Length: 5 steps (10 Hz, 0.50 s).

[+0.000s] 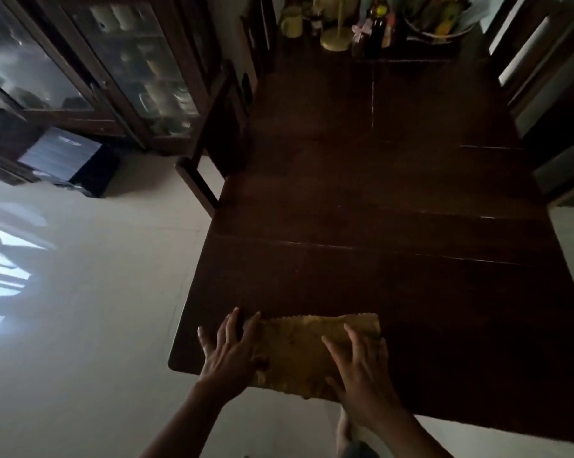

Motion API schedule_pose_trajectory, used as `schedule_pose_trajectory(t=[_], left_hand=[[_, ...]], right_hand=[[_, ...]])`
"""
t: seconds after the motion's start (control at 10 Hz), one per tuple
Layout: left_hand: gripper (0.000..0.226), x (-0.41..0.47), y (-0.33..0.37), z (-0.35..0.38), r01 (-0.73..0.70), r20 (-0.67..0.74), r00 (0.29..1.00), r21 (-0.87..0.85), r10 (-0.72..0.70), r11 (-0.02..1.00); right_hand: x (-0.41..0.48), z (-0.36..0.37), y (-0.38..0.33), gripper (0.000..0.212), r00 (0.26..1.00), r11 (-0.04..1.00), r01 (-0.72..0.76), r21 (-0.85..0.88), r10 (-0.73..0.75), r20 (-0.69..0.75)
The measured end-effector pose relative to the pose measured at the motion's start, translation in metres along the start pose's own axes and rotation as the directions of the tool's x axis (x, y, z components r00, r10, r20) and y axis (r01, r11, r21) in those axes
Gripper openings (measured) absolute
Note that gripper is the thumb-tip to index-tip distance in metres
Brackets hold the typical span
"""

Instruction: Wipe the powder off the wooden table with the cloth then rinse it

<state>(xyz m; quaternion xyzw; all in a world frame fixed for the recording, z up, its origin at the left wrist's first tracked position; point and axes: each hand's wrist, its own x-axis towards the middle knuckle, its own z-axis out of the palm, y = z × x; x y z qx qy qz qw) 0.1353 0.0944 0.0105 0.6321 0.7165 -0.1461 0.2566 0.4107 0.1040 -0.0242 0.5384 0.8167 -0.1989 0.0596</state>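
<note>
The mustard-yellow rectangular cloth lies at 6 o'clock on the dark wooden tabletop, long axis 9-to-3. The left hand and right hand press its ends, fingers spread straight, gripping nothing.

Left grip and right grip side by side, palms down, flat, fingers straight and slightly spread.

A dark wooden desk stretched away from me. A yellow cloth lay flat at its near edge. At the far end stood a pale mug, a dark bottle and a basket.
</note>
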Motion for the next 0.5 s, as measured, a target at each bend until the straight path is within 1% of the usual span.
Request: schedule_pose_trajectory(t=[0.1,0.2,0.3,0.4,0.5], left_hand=[[0.083,0.001,-0.023,0.002,-0.083,-0.038,0.996,0.006,0.083,0.997],[0.082,0.010,-0.042,0.012,-0.203,-0.070,0.975,0.074,0.209,0.976],[0.081,0.027,-0.056,0.012,-0.259,-0.125,0.954,0.122,0.273,0.958],[0.066,0.031,-0.059,-0.002,-0.259,-0.149,0.948,0.148,0.280,0.955],[0.067,0.028,-0.054,-0.022,-0.308,-0.065,0.945,0.138,0.319,0.941]], right_hand=[[-0.016,0.016,-0.010,0.067,0.995,0.995,-0.092,0.047,0.093,-0.027],[-0.032,0.024,-0.030,0.085,0.984,0.983,-0.178,0.050,0.178,-0.011],[-0.040,0.024,-0.056,0.089,0.954,0.953,-0.298,0.053,0.300,-0.022],[-0.034,0.004,-0.077,0.073,0.898,0.896,-0.439,0.059,0.436,0.060],[-0.023,-0.021,-0.102,0.070,0.863,0.852,-0.505,0.137,0.501,0.064]])
